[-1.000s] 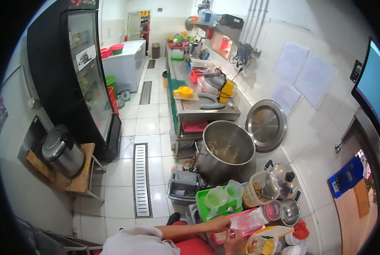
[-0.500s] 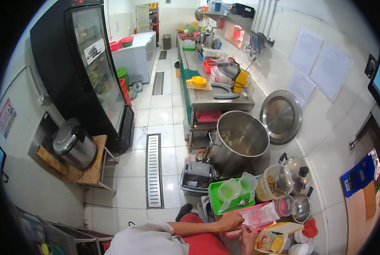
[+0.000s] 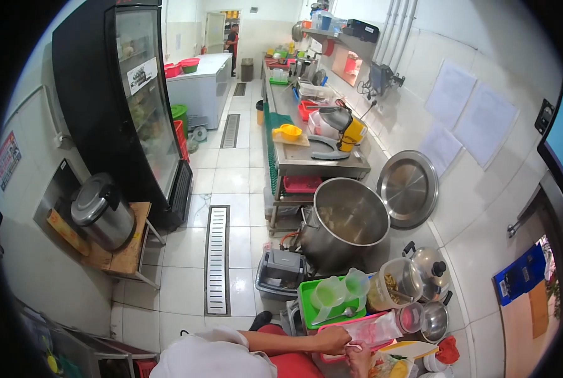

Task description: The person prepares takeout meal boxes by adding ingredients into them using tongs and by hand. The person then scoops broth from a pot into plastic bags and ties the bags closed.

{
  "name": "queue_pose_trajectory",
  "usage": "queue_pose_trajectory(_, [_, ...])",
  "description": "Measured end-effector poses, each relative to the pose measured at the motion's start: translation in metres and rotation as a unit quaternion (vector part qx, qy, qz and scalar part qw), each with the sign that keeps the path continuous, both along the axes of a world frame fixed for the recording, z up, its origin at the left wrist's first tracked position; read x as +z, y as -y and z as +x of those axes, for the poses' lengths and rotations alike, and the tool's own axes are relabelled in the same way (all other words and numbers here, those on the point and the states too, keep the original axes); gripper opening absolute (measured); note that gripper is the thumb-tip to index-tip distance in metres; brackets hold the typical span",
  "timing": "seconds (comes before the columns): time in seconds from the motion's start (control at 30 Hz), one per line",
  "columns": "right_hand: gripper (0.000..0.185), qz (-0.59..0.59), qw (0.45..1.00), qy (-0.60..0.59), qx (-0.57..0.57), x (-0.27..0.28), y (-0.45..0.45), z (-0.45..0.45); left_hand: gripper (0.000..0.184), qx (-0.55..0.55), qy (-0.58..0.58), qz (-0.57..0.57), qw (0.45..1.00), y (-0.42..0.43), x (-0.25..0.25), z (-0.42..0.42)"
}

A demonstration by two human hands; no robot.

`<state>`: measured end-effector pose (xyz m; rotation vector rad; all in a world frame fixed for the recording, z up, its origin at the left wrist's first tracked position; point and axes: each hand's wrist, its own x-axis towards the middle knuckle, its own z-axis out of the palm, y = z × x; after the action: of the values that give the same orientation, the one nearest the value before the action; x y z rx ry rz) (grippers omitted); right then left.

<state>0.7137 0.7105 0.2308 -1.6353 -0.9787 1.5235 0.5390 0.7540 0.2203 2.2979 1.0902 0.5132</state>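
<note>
My left hand [image 3: 334,340] and my right hand [image 3: 359,360] meet at the front edge of a pink tray [image 3: 327,358], fingers closed together. A small whitish bit shows between them, too small to name. Clear plastic bags [image 3: 382,326] lie on the tray just beyond my hands. To the right of my right hand sits an open food container [image 3: 400,368] with yellow food in it. Behind the pink tray, a green tray [image 3: 307,296] bears translucent measuring cups [image 3: 329,292] and a metal spoon [image 3: 346,312].
A large steel pot [image 3: 351,214] stands beyond the trays. Right of them are a clear tub [image 3: 382,293], a steel bowl [image 3: 435,321] and a lidded pot [image 3: 427,271]. A floor drain [image 3: 216,261] lies left. Another person [image 3: 232,43] stands by the far doorway.
The whole view has shifted, so the counter things sit slightly lower and further left. Both hands stay together at the pink tray, still closed.
</note>
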Motion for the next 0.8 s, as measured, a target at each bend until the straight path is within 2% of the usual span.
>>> queue_pose_trajectory(0.07, [0.03, 0.006, 0.999, -0.025, -0.019, -0.016, 0.0, 0.003, 0.02, -0.031, -0.043, 0.094, 0.994, 0.003, -0.003, 0.004])
queue_pose_trajectory(0.17, [0.034, 0.025, 0.999, -0.027, -0.027, -0.033, -0.004, 0.007, 0.019, -0.048, -0.089, 0.116, 0.988, 0.006, 0.01, 0.01])
queue_pose_trajectory(0.27, [0.035, 0.032, 0.999, -0.031, -0.032, -0.03, -0.001, 0.008, 0.019, -0.066, -0.139, 0.192, 0.969, 0.005, -0.001, 0.02])
queue_pose_trajectory(0.47, [0.031, 0.029, 0.998, -0.005, -0.047, -0.022, 0.002, 0.009, 0.02, -0.088, -0.166, 0.13, 0.974, -0.002, 0.008, 0.021])
queue_pose_trajectory(0.5, [0.03, 0.028, 0.998, -0.002, -0.055, -0.018, 0.002, 0.008, 0.02, -0.083, -0.152, 0.125, 0.977, -0.003, 0.011, 0.021])
queue_pose_trajectory(0.6, [0.022, 0.117, 0.988, 0.105, -0.009, -0.026, -0.001, 0.014, 0.02, -0.075, -0.109, 0.105, 0.986, -0.005, 0.017, 0.02])
queue_pose_trajectory(0.73, [0.015, 0.11, 0.987, 0.119, -0.012, -0.033, -0.002, 0.022, 0.023, -0.08, -0.031, 0.053, 0.995, -0.009, 0.03, 0.015])
queue_pose_trajectory(0.8, [0.014, 0.078, 0.992, 0.099, -0.005, 0.002, 0.004, 0.014, 0.023, -0.071, 0.012, 0.02, 0.997, -0.007, 0.036, 0.015])
